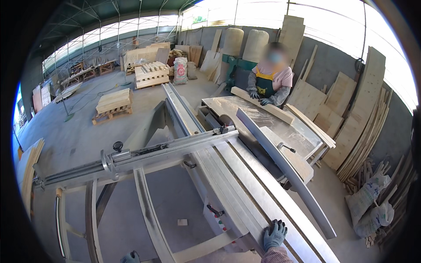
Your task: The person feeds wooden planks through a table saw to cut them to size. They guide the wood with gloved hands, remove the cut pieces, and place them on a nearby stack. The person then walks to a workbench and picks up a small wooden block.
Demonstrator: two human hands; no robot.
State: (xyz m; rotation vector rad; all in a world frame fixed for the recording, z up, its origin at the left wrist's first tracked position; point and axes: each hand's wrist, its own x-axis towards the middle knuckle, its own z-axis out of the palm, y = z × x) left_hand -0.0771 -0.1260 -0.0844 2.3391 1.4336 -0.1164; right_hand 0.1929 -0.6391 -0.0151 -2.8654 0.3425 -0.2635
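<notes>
My right hand, in a grey-blue work glove, lies with fingers stretched out on the metal sliding table of a panel saw. It holds nothing. Only a small gloved part of my left hand shows at the lower edge, near the frame's curved bar; its fingers are mostly cut off. A metal crosscut fence with a clamp knob runs across the sliding table. The round saw blade stands beyond it, beside a long rip fence.
Across the saw, a co-worker in gloves rests both hands at a long wooden beam. Boards lean along the right wall above filled sacks. Stacked wood sits on a pallet at the left.
</notes>
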